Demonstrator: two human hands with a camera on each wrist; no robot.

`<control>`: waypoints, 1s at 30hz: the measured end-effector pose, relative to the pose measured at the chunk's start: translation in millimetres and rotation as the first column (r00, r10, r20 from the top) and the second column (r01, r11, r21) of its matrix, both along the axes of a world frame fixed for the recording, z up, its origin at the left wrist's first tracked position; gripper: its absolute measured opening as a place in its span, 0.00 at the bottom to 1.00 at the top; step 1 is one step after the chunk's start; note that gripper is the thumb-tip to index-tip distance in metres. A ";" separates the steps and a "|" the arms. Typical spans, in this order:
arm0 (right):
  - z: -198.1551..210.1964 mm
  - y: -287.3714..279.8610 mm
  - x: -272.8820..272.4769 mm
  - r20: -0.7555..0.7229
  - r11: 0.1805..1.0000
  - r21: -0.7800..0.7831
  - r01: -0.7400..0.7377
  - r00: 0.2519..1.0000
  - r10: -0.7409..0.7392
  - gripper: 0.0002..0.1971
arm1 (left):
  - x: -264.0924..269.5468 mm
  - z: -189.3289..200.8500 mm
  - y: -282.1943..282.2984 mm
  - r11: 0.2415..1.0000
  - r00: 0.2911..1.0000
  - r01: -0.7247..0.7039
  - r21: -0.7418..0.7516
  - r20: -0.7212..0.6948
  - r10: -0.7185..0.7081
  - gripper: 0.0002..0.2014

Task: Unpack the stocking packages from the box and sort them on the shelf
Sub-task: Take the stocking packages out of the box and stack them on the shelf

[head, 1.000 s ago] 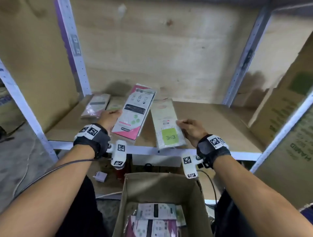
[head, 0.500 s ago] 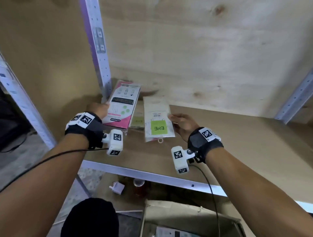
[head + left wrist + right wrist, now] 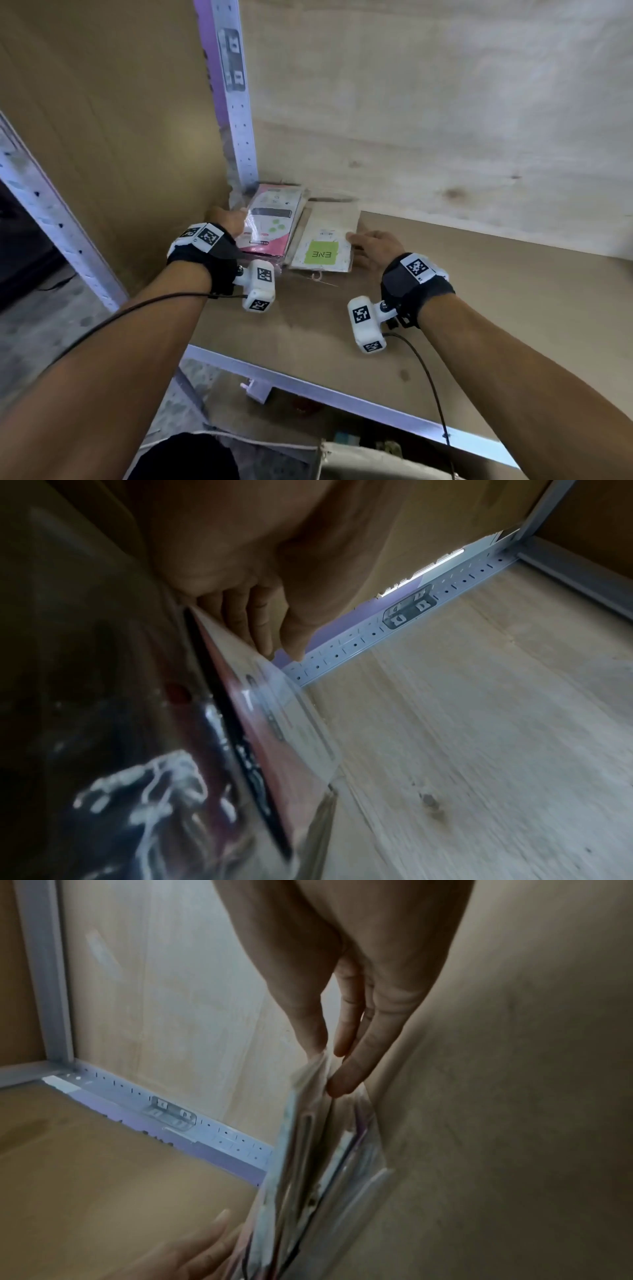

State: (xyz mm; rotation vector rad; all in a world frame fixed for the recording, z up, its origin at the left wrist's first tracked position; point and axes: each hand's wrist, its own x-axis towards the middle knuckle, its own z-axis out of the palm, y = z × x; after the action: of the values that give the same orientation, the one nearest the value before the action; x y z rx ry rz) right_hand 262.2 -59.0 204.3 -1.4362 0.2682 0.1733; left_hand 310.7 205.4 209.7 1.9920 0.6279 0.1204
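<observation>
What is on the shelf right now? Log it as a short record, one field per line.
pink package: pink-and-white flat plastic-wrapped stocking package, top of the left pile in the back corner
green-label package: pale flat package with a green square label, beside it on the right
left hand: holds the pink package's left edge
right hand: fingers pinch the green-label package's right edge
shelf: brown wooden shelf board
box: mostly out of view

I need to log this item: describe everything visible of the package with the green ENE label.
The package with the green ENE label is flat, pale and wrapped in clear plastic, its square label near the front end. It lies on the wooden shelf near the back corner, beside the pink package. The right hand pinches its right edge, thumb and fingertips closed on it.
</observation>
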 end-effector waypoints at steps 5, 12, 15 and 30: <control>-5.0 7.0 11.1 -0.018 0.989 -0.147 -0.019 1.000 0.017 0.09 | 3.2 -0.8 -5.8 0.999 1.000 0.027 0.048 0.014 -0.027 0.22; 11.2 3.2 -21.3 -0.033 0.959 -0.247 -0.136 0.991 0.132 0.10 | -25.6 7.4 -6.8 0.976 0.980 0.197 0.095 -0.009 -0.197 0.24; 20.9 -8.6 -50.3 -0.018 0.962 -0.226 -0.153 0.988 0.153 0.07 | -51.1 16.4 -12.8 0.941 0.969 0.240 0.239 0.008 -0.249 0.23; 47.6 -94.3 -276.1 0.008 0.839 -0.484 -0.248 0.958 0.288 0.03 | -254.9 17.0 -118.5 0.893 0.819 0.381 0.238 0.362 -0.445 0.10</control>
State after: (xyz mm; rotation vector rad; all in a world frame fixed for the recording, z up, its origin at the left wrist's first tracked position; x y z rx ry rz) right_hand -13.9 -153.3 251.9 -1.9730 0.0358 0.2915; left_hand 55.8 87.0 226.7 2.1213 -0.0984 0.3183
